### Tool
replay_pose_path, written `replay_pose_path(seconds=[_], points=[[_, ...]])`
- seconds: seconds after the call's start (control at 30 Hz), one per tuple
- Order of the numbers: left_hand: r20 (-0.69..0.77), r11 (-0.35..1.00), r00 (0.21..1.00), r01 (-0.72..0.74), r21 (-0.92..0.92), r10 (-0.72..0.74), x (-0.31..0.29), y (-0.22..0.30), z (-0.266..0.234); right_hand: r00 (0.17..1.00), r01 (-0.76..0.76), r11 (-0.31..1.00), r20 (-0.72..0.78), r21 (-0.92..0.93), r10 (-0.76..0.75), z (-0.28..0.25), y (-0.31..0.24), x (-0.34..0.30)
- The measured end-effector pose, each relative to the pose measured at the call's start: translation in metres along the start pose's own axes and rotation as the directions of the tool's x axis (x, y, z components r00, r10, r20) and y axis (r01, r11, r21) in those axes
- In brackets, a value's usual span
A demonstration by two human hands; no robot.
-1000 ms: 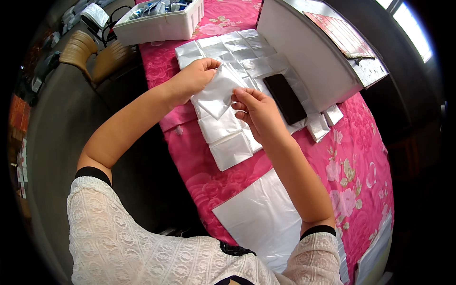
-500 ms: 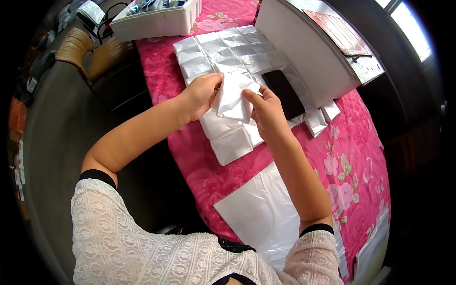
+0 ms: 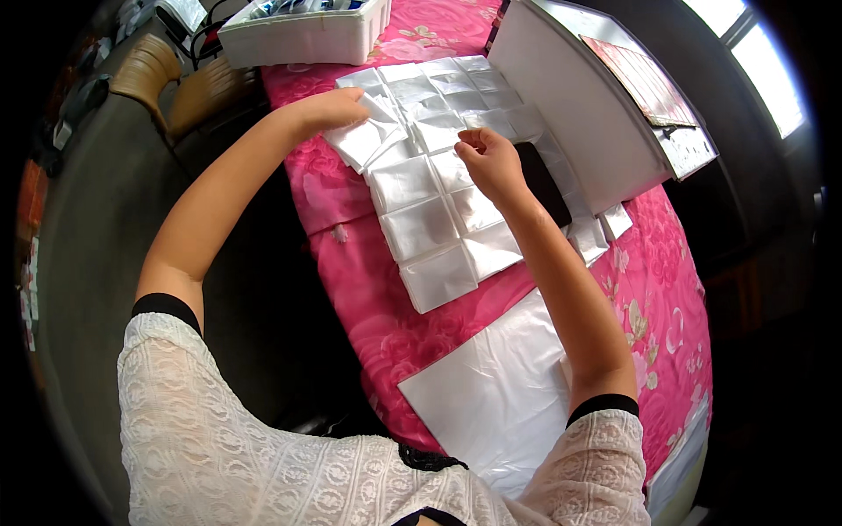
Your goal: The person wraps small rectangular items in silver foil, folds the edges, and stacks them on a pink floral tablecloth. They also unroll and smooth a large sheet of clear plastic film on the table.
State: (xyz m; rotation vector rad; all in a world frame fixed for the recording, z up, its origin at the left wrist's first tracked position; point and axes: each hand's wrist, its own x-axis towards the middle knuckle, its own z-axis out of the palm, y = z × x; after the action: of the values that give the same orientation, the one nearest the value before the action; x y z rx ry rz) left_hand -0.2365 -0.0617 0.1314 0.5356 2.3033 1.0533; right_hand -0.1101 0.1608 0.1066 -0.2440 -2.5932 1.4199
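- White and softly glossy, the folded packet (image 3: 375, 131) lies beside the worktop's left edge, over the corner of a grid of flat packets (image 3: 405, 184); its sides look nearly even, so I cannot tell a long axis.
- The left hand (image 3: 338, 109) is the nearer: its fingers grasp the packet's far edge, so the packet spreads from them toward the worktop's near end, slightly rightward.
- The right hand (image 3: 493, 162) hangs over the middle of the grid, well apart from the packet, which lies leftward of its fingers. These curl toward the thumb; whether they pinch anything thin, I cannot tell.
- A black phone (image 3: 547, 180) rests on the grid's right side, partly behind the right wrist.
- Beyond it, a white box (image 3: 570, 105) stands along the worktop's right edge; a foam crate (image 3: 298, 42) sits at the far left corner.
- Large white sheets (image 3: 491, 386) lie toward the near end of the pink floral worktop (image 3: 386, 351).
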Motion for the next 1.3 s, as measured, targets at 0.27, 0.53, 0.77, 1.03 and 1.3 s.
replay_pose_path(seconds=[0.27, 0.53, 0.77, 1.03, 1.3], points=[[0.073, 0.926, 0.992, -0.125, 0.357, 0.106, 0.044, -0.007, 0.027, 0.983, 0.162, 0.907, 0.149, -0.389, -0.111, 0.010, 0.016, 0.049], [-0.319, 0.755, 0.707, -0.465, 0.461, 0.631, 0.041, -0.033, 0.049, 0.927, 0.370, 0.865, 0.199, -0.340, -0.318, 0.028, 0.023, 0.070], [-0.770, 0.793, 0.637, -0.491, -0.361, 0.044, 0.024, -0.087, 0.082, 0.807, 0.586, 0.579, 0.343, -0.567, -0.481, 0.039, 0.027, 0.102], [-0.562, 0.679, 0.826, -0.385, -0.625, -0.049, 0.005, -0.058, 0.114, 0.849, 0.528, 0.687, 0.325, -0.499, -0.416, 0.060, 0.025, 0.104], [-0.432, 0.279, 0.902, -0.413, -0.867, -0.009, 0.013, -0.062, 0.115, 0.824, 0.539, 0.706, 0.462, -0.460, -0.329, 0.071, 0.008, 0.100]])
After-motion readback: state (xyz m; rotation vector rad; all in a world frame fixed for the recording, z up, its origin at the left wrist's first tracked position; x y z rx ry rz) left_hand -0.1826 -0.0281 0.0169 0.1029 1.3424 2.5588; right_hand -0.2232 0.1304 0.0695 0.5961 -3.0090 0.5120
